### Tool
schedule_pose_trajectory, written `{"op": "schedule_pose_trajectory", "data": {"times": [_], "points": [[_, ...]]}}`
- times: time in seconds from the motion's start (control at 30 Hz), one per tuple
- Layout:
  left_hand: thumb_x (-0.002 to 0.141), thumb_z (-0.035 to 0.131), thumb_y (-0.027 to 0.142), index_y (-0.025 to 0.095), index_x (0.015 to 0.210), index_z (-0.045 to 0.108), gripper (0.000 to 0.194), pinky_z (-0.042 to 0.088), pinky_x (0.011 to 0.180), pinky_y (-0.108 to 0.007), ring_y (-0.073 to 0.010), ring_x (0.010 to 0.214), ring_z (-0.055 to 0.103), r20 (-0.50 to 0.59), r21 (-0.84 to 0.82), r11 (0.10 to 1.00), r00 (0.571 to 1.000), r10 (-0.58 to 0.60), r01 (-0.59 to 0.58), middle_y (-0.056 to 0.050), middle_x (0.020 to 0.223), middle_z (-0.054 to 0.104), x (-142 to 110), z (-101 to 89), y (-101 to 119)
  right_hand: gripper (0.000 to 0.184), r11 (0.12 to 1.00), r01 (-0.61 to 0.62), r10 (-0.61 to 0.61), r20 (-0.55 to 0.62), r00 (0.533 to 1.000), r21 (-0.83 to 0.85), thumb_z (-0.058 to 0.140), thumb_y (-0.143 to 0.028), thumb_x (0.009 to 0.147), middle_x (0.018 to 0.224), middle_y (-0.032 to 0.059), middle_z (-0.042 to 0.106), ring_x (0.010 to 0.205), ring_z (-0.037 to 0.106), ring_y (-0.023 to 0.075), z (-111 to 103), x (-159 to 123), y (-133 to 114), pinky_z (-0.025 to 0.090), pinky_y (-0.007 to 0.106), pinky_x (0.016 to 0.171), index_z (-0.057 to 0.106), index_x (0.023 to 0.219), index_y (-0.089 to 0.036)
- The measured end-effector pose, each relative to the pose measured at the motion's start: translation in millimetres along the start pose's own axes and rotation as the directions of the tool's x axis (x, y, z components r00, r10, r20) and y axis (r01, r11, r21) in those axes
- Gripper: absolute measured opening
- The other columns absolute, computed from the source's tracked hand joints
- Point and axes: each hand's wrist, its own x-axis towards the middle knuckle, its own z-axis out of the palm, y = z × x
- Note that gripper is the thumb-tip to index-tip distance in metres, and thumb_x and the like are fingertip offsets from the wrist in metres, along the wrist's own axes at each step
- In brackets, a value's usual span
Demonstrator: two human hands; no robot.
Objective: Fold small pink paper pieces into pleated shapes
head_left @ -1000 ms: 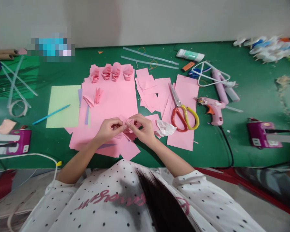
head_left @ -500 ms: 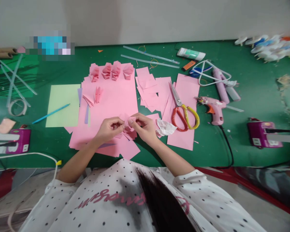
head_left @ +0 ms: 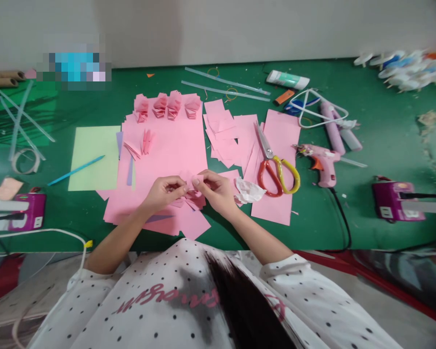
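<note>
At the near part of the stack of pink sheets (head_left: 170,155), the person holds a small piece of pink paper (head_left: 196,180) between both hands. The left hand (head_left: 164,193) pinches its left side between thumb and fingers; the right hand (head_left: 217,193) pinches its right side, thumb on top. Right of them lie crumpled white tissue (head_left: 250,191) and scissors (head_left: 272,167), blades apart, with a pink glue gun (head_left: 321,162) beyond. To the left, a blue pencil (head_left: 76,170) crosses a pale green sheet (head_left: 92,162). Four pleated pink pieces (head_left: 173,106) line the stack's far edge.
</note>
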Motion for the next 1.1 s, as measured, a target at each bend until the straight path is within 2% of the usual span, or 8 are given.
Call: {"op": "schedule_pose_trajectory", "data": {"times": [0.17,0.33,0.6,0.7,0.8,1.1], "points": [[0.081,0.074,0.039,0.015,0.067,0.066,0.030,0.037,0.051,-0.022,-0.0084,0.055,0.046,-0.023,0.083,0.995,0.999,0.049,-0.047,-0.001,0.064,0.059,1.2,-0.6,-0.4,0.042,1.000,0.003,-0.003,-0.003,1.000,-0.005,0.068,-0.057,0.088,0.070,0.0010,0.060,0.065,0.054,0.0138,1.2,-0.6,-3.1,0.043,0.030,0.062,0.064,0.069,-0.020],[0.082,0.071,0.032,0.016,0.065,0.063,0.024,0.036,0.053,-0.023,-0.0090,0.057,0.045,-0.031,0.134,0.985,0.993,0.113,-0.108,0.000,0.064,0.057,1.3,-1.3,-3.0,0.041,1.000,0.013,-0.013,0.011,1.000,-0.024,0.068,-0.056,0.089,0.072,0.0015,0.062,0.066,0.054,0.0142,2.0,-0.6,-3.6,0.043,0.031,0.063,0.064,0.070,-0.020],[0.084,0.072,0.042,0.016,0.066,0.059,0.034,0.031,0.050,-0.022,-0.0082,0.054,0.038,-0.049,0.158,0.983,0.994,0.103,-0.094,0.002,0.061,0.050,2.4,1.7,-3.5,0.039,0.999,0.030,-0.030,0.009,1.000,-0.015,0.068,-0.055,0.089,0.071,0.0012,0.061,0.067,0.055,0.0144,2.7,-0.2,-3.6,0.043,0.031,0.063,0.065,0.070,-0.020],[0.085,0.073,0.045,0.016,0.065,0.060,0.038,0.032,0.052,-0.023,-0.0085,0.055,0.040,-0.047,0.165,0.980,0.991,0.125,-0.116,0.001,0.062,0.052,1.2,1.6,-3.4,0.038,0.999,0.017,-0.017,0.004,1.000,-0.040,0.073,-0.057,0.084,0.071,0.0005,0.061,0.065,0.053,0.0137,4.1,-0.3,-3.2,0.041,0.030,0.061,0.067,0.074,-0.020],[0.086,0.072,0.043,0.015,0.065,0.062,0.036,0.033,0.053,-0.023,-0.0087,0.057,0.042,-0.055,0.174,0.976,0.989,0.140,-0.129,0.001,0.063,0.054,0.3,1.8,-4.0,0.040,0.997,-0.011,0.009,-0.031,0.999,-0.078,0.078,-0.059,0.078,0.068,-0.0019,0.057,0.061,0.046,0.0121,5.9,-0.1,-2.7,0.038,0.029,0.059,0.068,0.078,-0.020],[0.083,0.074,0.036,0.015,0.066,0.066,0.028,0.031,0.051,-0.022,-0.0076,0.055,0.041,-0.035,0.151,0.982,0.992,0.118,-0.111,0.001,0.061,0.055,0.6,4.9,-3.7,0.046,1.000,-0.022,0.022,-0.007,1.000,-0.007,0.076,-0.061,0.080,0.066,-0.0006,0.057,0.061,0.049,0.0126,3.7,0.4,-11.3,0.039,0.030,0.060,0.062,0.064,-0.020]]}}
